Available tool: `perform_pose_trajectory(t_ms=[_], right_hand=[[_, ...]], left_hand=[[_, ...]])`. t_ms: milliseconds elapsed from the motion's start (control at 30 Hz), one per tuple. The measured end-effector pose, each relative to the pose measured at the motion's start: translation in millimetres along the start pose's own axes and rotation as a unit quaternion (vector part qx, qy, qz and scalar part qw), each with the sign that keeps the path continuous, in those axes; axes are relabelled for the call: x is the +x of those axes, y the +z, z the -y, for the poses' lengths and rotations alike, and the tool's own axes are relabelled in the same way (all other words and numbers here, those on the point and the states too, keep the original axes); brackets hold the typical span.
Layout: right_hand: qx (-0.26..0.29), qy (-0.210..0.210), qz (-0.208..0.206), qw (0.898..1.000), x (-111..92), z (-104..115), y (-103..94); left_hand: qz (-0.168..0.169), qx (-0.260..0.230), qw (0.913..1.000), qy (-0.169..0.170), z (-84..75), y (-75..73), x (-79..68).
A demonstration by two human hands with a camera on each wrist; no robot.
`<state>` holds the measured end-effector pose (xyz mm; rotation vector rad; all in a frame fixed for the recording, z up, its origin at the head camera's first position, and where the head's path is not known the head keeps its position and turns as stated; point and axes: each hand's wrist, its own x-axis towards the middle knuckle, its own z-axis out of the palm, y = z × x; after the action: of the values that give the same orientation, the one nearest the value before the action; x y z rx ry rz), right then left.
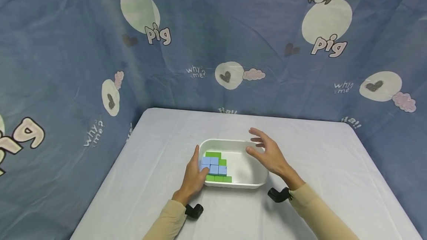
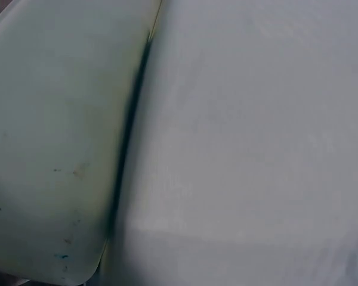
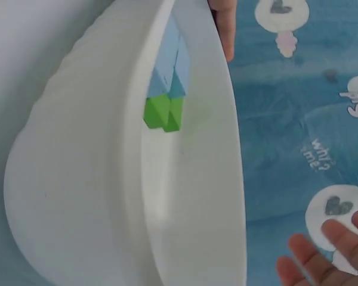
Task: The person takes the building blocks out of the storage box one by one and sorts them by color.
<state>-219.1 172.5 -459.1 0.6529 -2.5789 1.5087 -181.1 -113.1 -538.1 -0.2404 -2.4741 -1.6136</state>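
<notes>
A white plastic tray (image 1: pixel 245 164) sits at the middle of the table, with blue blocks (image 1: pixel 214 169) stacked over green blocks (image 1: pixel 218 178) in its left part. My left hand (image 1: pixel 192 175) grips the tray's left side, thumb over the rim by the blue blocks and the other fingers along the outside. Above the tray's right rim hovers my right hand (image 1: pixel 271 156), fingers spread and holding nothing; its fingertips (image 3: pixel 337 238) show apart from the rim in the right wrist view. In the left wrist view the tray's pale outer wall (image 2: pixel 59 119) fills the left, and no block shows there.
White cloth covers the table (image 1: pixel 173 132). Behind and to the left hangs a blue printed curtain (image 1: pixel 267 95) with cartoon pigs and lettering. A black wrist camera (image 1: pixel 279 194) sits on the right wrist, another black camera (image 1: pixel 194 211) on the left.
</notes>
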Motion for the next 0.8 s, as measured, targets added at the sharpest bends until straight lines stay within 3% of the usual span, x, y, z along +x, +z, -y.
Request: perform_pose_trajectory(t_ms=[233,600,800], right_hand=[[0.099,-0.009,-0.017,0.995,4.8,-7.1,12.5],[0.121,0.012,0.001,0.993,10.7,-10.7,47.2],[0.174,0.014,0.022,0.984,13.1,-14.0,62.6]], left_hand=[[-0.008,0.008,0.9999,0.006,-0.2,2.4,-2.0],[0.0,-0.016,0.9999,0.004,1.5,1.1,-1.0],[-0.002,-0.013,0.9999,0.001,1.6,1.5,-0.1]])
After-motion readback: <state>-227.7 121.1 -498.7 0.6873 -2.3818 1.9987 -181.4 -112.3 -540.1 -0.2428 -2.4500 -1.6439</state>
